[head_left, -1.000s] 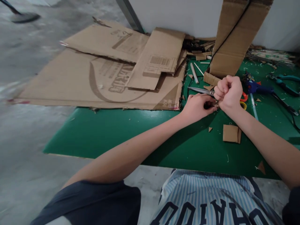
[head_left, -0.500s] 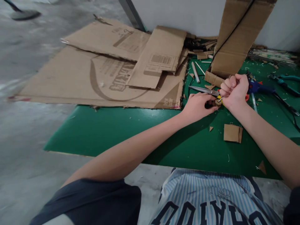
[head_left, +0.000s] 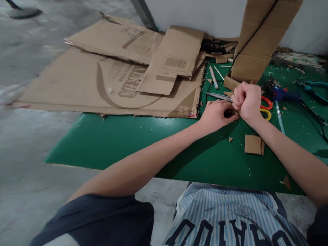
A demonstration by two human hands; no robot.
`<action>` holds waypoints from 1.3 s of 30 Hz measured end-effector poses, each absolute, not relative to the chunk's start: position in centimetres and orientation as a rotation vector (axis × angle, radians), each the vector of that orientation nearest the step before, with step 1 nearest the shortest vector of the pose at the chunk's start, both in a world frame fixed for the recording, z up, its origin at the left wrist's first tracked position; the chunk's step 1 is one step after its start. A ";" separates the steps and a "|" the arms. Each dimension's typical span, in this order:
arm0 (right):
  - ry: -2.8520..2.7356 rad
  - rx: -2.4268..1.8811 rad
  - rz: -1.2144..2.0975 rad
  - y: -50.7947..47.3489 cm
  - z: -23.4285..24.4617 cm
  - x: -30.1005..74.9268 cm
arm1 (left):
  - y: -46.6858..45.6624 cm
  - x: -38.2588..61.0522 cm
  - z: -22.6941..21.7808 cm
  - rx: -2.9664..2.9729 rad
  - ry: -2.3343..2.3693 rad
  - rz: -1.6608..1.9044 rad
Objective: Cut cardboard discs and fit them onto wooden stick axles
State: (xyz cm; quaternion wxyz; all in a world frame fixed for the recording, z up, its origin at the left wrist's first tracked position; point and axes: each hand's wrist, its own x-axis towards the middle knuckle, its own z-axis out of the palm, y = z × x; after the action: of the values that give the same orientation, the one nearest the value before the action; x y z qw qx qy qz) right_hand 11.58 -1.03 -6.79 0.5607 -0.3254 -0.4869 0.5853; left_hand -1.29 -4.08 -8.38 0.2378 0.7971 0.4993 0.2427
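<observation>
Cardboard triangle (head_left: 286, 182), just one here, lies close to the near edge of the green table (head_left: 115, 143); farther in, two small squarish pieces (head_left: 252, 144) overlap; beyond them the two hands meet, the left hand (head_left: 215, 116) pinching a small brown piece (head_left: 233, 112) between thumb and fingers, the right hand (head_left: 248, 100) curled into a tight fist against it, contents hidden; half a second ago the fist sat farther right, and a thin shaft showed beneath it over the brown piece, now mostly covered; one pair of scissors (head_left: 266, 114), blades pointing left, now bares its red and yellow loops, largely hidden then; past these come one blue tool (head_left: 287, 95) and one pair of teal pliers (head_left: 312, 89); at left, at least three large cardboard sheets (head_left: 77, 80); farther back, one upright cardboard panel (head_left: 258, 44).
</observation>
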 end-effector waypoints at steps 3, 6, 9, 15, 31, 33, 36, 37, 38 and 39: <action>-1.201 -0.770 1.394 -1.0 -6.9 11.4 | -3.9 -1.2 -8.6 2.189 1.377 0.664; -1.230 -0.753 1.422 -1.0 -6.7 11.3 | -3.8 -1.2 -8.8 2.192 1.404 0.646; -1.167 -0.766 1.468 -1.0 -6.5 11.1 | -3.9 -1.2 -8.8 2.195 1.401 0.638; -0.790 -0.882 1.538 -0.3 -5.5 11.6 | -4.2 -1.1 -8.0 2.245 1.437 0.530; -0.494 -0.918 1.630 1.6 -6.1 13.9 | -4.0 -2.0 -8.1 2.165 1.283 0.701; -0.475 -0.894 1.643 1.6 -6.1 14.1 | -4.0 -2.1 -8.2 2.157 1.253 0.744; -0.377 -0.873 1.663 1.3 -5.5 14.1 | -4.1 -2.2 -8.4 2.129 1.219 0.824; -0.330 -0.868 1.666 1.2 -5.3 14.0 | -4.1 -2.2 -8.5 2.110 1.209 0.856; -0.284 -0.862 1.669 1.0 -5.1 13.9 | -4.2 -2.2 -8.6 2.088 1.199 0.885; -0.240 -0.854 1.671 0.9 -4.9 13.8 | -4.2 -2.1 -8.6 2.066 1.192 0.913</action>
State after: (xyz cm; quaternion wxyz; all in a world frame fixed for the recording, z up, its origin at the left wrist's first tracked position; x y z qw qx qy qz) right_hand 13.76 0.90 -4.88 0.5849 -0.3663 -0.1028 0.7163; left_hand -2.13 -4.23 -8.62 0.2896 0.7744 0.4466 0.3420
